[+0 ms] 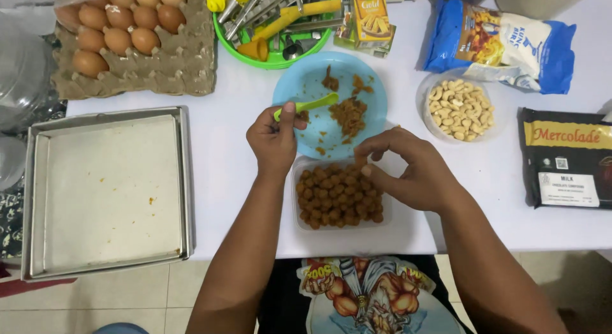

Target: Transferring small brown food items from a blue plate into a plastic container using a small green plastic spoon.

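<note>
Egg tray (185,66) cut off above.

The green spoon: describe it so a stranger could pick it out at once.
Start at the round blue plate in the middle of the white table, just above the clear tub of brown balls. The green spoon lies across the plate's left half, its handle in the left hand. It is the only light-green utensil on the plate.

Even, fairly bright overhead light falls on the white bench (223,111), with soft short shadows under the hands and bowls, mild glare on the metal tray (108,193), slight softness overall, dimmer corners and some wide-angle bending toward the edges.
</note>
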